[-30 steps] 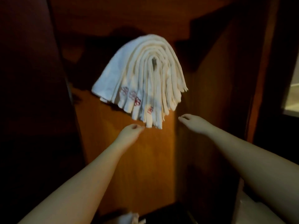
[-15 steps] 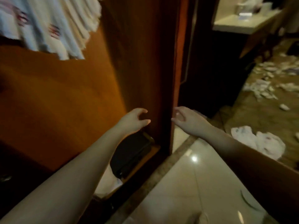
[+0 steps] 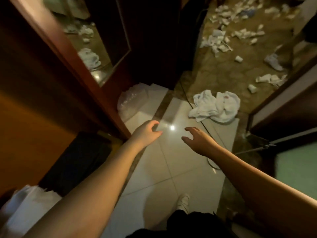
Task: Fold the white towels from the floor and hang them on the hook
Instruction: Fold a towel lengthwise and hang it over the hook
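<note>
Head view, looking down at the floor. A crumpled heap of white towels (image 3: 215, 105) lies on the floor, straddling the edge where the pale glossy tiles (image 3: 171, 169) meet the brown patterned floor (image 3: 228, 73). A small red mark shows on the heap's right part. Nothing touches the towels.

Nearer the viewer than the towels, both arms reach forward over the tiles. The left hand (image 3: 146, 133) is released, its fingers loosely curved, thumb apart, grasping nothing. The right hand (image 3: 197, 139) is likewise released, fingers spread and slightly bent, empty. The right hand is the closer of the two to the towels but well short of them. A bright light reflection (image 3: 172, 127) sits on the tile between the hands.

Beyond the towels, many small white scraps and cups (image 3: 223, 40) are scattered over the brown floor. Left of the towels stands a clear plastic bag (image 3: 132, 102) against a reddish wooden door frame (image 3: 68, 54), whose mirror panel (image 3: 89, 40) reflects more litter. Below the towels in the frame, near the bottom edge, a white shoe (image 3: 183, 202) rests on the tiles.
</note>
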A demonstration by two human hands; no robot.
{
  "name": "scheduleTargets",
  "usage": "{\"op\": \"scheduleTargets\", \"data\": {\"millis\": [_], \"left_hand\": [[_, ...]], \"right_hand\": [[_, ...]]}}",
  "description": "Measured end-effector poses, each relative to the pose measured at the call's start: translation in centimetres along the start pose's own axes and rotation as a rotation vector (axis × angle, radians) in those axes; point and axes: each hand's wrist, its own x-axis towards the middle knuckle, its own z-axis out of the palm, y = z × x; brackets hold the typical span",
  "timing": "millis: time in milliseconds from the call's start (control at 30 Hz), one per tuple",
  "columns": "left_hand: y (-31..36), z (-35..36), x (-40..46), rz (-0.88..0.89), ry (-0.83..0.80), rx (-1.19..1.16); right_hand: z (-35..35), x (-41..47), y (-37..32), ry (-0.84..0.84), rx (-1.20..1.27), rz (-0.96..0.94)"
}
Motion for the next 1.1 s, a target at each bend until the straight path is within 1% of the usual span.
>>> {"op": "scheduleTargets", "data": {"millis": [233, 367, 500, 733, 933, 1100], "left_hand": [[5.0, 8.4, 11.7, -0.001, -0.133, 0.007], [6.5, 12.1, 19.5, -0.045, -0.221, -0.02], [6.8, 14.7, 28.8, -0.066, -0.306, 0.03], [5.9, 17.7, 47.1, -0.13, -0.425, 0.089], [4.2, 20.7, 60.6, -0.182, -0.466, 0.134], [1.9, 26.7, 69.4, -0.23, -0.543, 0.116]], "right_hand": [[-2.4, 5.5, 11.7, -0.044, 0.03, 0.244], [-3.5, 10.5, 16.9, -0.043, 0.053, 0.376], [-4.4, 17.6, 21.6, -0.068, 0.074, 0.47], [-4.8, 31.3, 28.0, -0.196, 0.158, 0.646], [-4.8, 44.4, 32.7, -0.211, 0.276, 0.661], [-2.7, 54.9, 38.8, -0.245, 0.285, 0.604]]}}
